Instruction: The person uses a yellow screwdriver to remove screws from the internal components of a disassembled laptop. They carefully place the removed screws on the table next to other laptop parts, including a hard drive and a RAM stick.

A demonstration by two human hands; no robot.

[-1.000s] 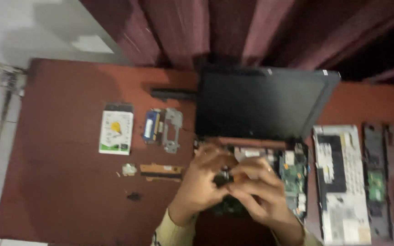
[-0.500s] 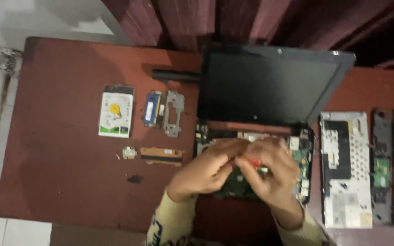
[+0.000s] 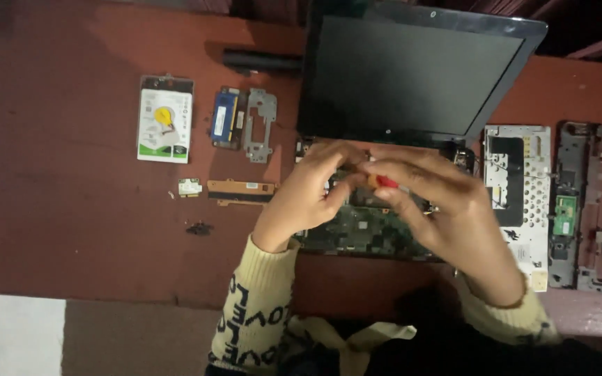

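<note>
Hard drive [image 3: 165, 118] and loose screws [image 3: 198, 228] sit left on the tabletop [image 3: 71, 209]. Left hand [image 3: 308, 198] pinches the red screwdriver [image 3: 383, 182] tip, right hand [image 3: 440, 209] clamped on its handle, above the bare motherboard [image 3: 360, 233]. A slip could gouge it.

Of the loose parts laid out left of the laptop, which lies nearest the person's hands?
The long orange-brown strip board; it lies just beside the left hand, closer than the others.

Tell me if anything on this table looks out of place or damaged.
The laptop is stripped: its green circuit board lies bare under both hands. Removed parts sit around it, a hard drive and battery to the left, the upturned keyboard and casing frame to the right. Nothing looks spilled or broken.
</note>
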